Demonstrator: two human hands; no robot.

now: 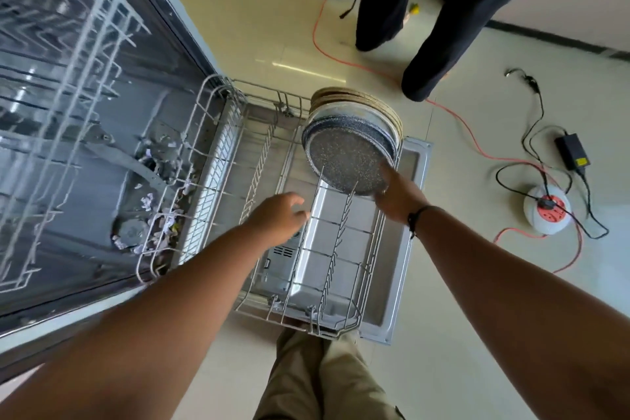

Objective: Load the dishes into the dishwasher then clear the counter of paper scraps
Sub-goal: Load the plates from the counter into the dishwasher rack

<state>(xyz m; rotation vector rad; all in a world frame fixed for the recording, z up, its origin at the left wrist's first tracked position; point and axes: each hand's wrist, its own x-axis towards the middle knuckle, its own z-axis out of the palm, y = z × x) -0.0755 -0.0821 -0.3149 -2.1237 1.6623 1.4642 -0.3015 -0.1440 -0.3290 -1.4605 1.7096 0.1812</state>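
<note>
— Standing on edge in the pulled-out lower rack (308,249), toward its one o'clock corner, is a row of plates (354,133); I cannot count them surely, six or more; what else holds anything?

— Only the dishwasher tub (102,181) at nine o'clock; paper scraps (160,215) lie strewn on its floor, too many and too small to count; the upper rack (61,44) at ten o'clock shows bare wire.

— And the nearest plate?

— Round, dark, speckled plate (344,160), its face turned toward us; behind it a pale one, then tan-rimmed ones.

— Hands?

— Two; the right hand (397,196) is at the speckled plate's five o'clock edge, fingers over the rim, gripping it; the left hand (279,215) hovers at the rack's centre, fingers loosely curled, holding nothing.

— Beyond the rack?

— One orange cable (456,116) across the floor; one white socket reel (547,213) at three o'clock; a second person's two dark trouser legs (439,20) at twelve.
</note>
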